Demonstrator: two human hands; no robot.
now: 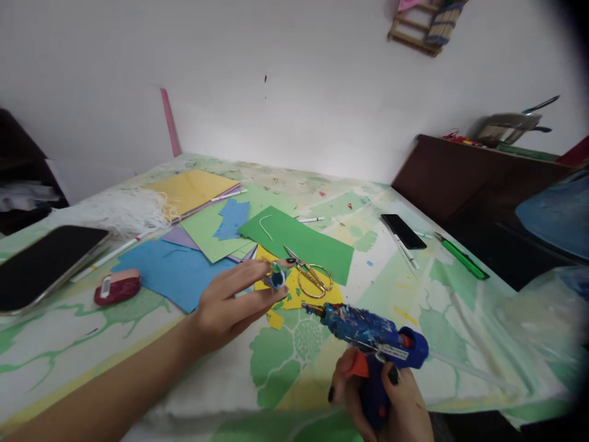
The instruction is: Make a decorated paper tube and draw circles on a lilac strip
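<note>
My right hand [391, 393] grips a blue hot glue gun [363, 328] by its handle, with fingers by the orange trigger. Its nozzle points left toward my left hand [234, 301]. Between the fingertips of that hand is a small blue and green paper piece [277, 276]; its exact shape is hard to make out. Just beyond lie gold-handled scissors [315, 279], resting on yellow paper [294, 299] and the edge of a green sheet [304, 242]. A clear glue stick [473, 371] sticks out from the back of the gun.
Blue paper [170, 273] and an orange-yellow stack [193, 187] lie left, near white shredded strands [115, 212]. A large phone [46, 264] and a dark red object [117, 286] sit at far left. At right are a smaller phone [404, 231] and a green cutter [462, 256].
</note>
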